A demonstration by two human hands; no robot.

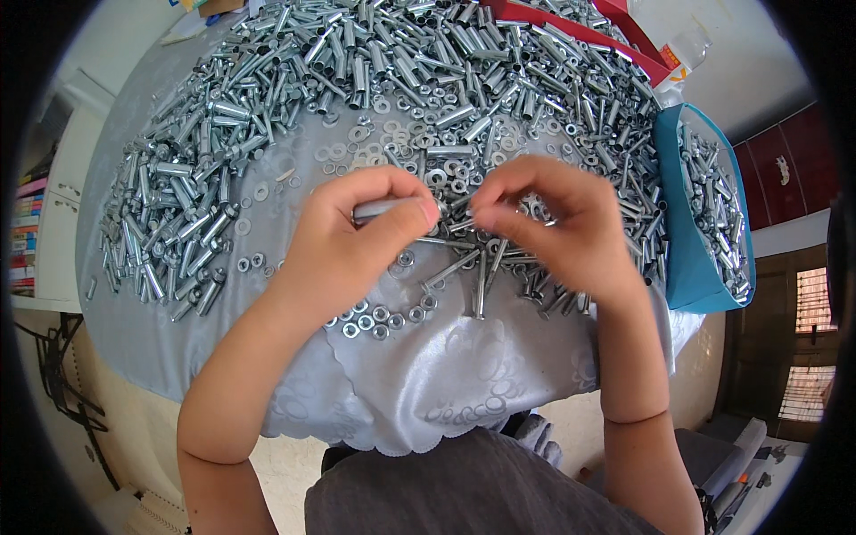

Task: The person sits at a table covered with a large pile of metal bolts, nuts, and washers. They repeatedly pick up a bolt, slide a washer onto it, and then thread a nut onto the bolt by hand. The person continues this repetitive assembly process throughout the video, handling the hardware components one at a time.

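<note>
My left hand (343,227) is closed round a shiny metal sleeve anchor (374,210), its end pointing toward my right hand. Just across from it, my right hand (566,214) is pinched and slightly blurred; whatever its fingertips hold is too small to make out. Below the hands several loose hex nuts (381,314) lie in a cluster on the cloth. Long thin bolts (481,281) lie heaped under my right hand. Beyond the hands, flat washers (392,138) are scattered.
A large heap of metal sleeves (357,53) covers the table's far side. Assembled anchors (183,214) are piled at left. A blue box (687,276) full of metal parts stands at right, a red box (642,45) at the far right. A silvery cloth (419,383) covers the table.
</note>
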